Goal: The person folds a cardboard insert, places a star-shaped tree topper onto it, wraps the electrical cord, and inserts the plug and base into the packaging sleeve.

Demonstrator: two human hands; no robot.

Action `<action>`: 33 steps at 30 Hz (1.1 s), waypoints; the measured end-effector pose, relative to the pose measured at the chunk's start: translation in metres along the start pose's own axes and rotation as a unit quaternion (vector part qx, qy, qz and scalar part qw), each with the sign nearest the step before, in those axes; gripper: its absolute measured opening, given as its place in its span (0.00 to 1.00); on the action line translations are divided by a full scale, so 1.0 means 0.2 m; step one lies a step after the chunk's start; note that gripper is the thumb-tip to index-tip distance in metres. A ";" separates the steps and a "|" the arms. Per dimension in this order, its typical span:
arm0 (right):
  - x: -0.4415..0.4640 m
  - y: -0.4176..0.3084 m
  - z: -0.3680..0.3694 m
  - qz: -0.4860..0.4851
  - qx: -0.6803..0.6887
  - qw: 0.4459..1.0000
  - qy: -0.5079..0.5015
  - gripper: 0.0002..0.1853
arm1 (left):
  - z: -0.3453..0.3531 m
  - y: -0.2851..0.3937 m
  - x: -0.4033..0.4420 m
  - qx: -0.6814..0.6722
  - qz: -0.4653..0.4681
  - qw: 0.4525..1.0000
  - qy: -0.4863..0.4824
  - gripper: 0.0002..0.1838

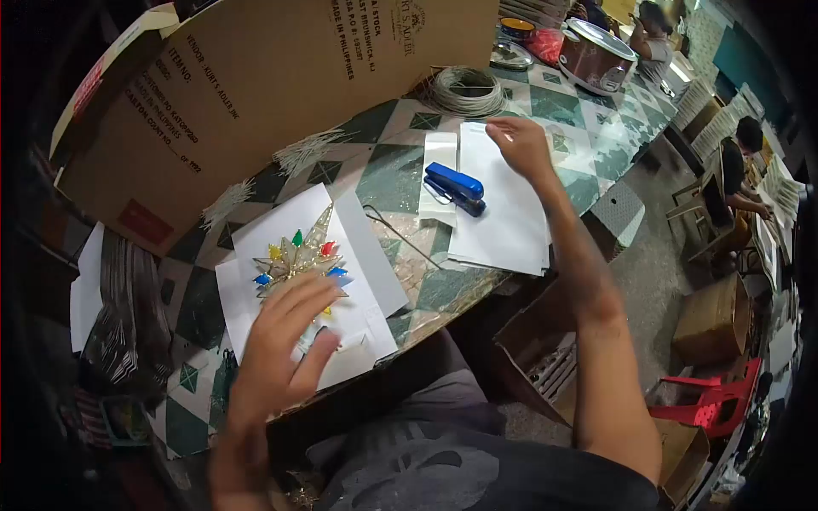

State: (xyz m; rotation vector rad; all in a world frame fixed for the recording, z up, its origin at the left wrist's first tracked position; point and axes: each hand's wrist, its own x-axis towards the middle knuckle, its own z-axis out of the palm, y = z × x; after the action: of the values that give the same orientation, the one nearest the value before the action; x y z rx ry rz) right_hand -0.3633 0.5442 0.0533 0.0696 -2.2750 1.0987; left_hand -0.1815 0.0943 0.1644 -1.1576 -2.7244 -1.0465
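My left hand [294, 336] is over the lower part of a gold star ornament [298, 255] with red, green, yellow and blue pieces, its fingers apart and slightly blurred. The ornament lies on white paper [247, 315], its long point toward the upper right. My right hand [521, 145] is at the top edge of a stack of white sheets [507, 230]; its fingers are bent and close together, and whether they pinch a sheet is too small to tell. A blue stapler [456, 186] lies on a white strip [437, 153] and the stack's left side.
A large cardboard box [281, 94] stands behind the tiled table [392, 170]. Farther back are a wire coil [464, 92] and a brown cooker [594, 60]. A bent wire [400, 236] lies between the papers. Other people sit at the right, near a red chair [707, 400].
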 end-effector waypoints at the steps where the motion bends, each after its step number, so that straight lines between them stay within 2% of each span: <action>1: 0.04 0.08 0.02 -0.002 0.004 1.000 0.001 0.16 | 0.05 -0.06 0.22 -0.059 0.076 0.994 -0.050 0.24; 2: 0.08 0.14 0.04 -0.009 -0.056 0.998 -0.038 0.16 | 0.16 -0.10 0.46 -0.029 0.148 0.987 -0.052 0.23; 4: 0.15 0.22 0.07 -0.020 -0.176 0.978 -0.114 0.17 | 0.39 -0.22 0.94 0.052 0.204 0.972 -0.107 0.23; 5: 0.17 0.26 0.09 -0.025 -0.234 0.960 -0.154 0.18 | 0.48 -0.21 1.18 0.053 0.137 0.973 -0.180 0.19; 7: 0.16 0.31 0.15 -0.017 -0.201 0.973 -0.114 0.19 | 0.76 -0.44 1.50 0.117 0.192 0.964 -0.145 0.17; 9: 0.16 0.34 0.17 -0.008 -0.203 0.974 -0.105 0.17 | 0.90 -0.51 1.70 0.168 0.176 0.956 -0.167 0.19; 10: 0.16 0.34 0.17 0.008 -0.204 0.972 -0.115 0.16 | 0.93 -0.54 1.74 0.212 0.161 0.945 -0.191 0.20; 13: 0.20 0.30 0.17 -0.012 -0.223 0.969 -0.106 0.13 | 0.93 -0.54 1.75 0.189 0.141 0.950 -0.206 0.21; 15: 0.27 0.23 0.13 0.015 -0.294 0.940 -0.173 0.10 | 0.92 -0.52 1.73 0.160 0.124 0.954 -0.221 0.22; 16: 0.29 0.26 0.14 0.018 -0.293 0.940 -0.175 0.10 | 0.93 -0.52 1.73 0.159 0.122 0.954 -0.225 0.22; 20: 0.44 0.34 0.15 -0.053 -0.282 0.929 -0.235 0.09 | 0.91 -0.51 1.72 0.170 0.117 0.954 -0.217 0.23; 25: 0.53 0.36 0.15 -0.064 -0.279 0.908 -0.306 0.11 | 0.91 -0.49 1.70 0.175 0.107 0.956 -0.209 0.23; 30: 0.49 0.33 0.13 -0.110 -0.232 0.926 -0.276 0.12 | 0.92 -0.49 1.71 0.191 0.101 0.951 -0.220 0.23; 33: 0.50 0.35 0.12 -0.104 -0.234 0.929 -0.268 0.12 | 0.93 -0.49 1.72 0.191 0.097 0.950 -0.226 0.23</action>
State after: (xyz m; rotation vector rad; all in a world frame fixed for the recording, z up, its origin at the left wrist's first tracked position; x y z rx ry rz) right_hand -0.4773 0.5929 0.0462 0.4555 -2.8730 0.4308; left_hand -0.4508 0.3721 0.0484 -1.7031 -2.8478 -0.2275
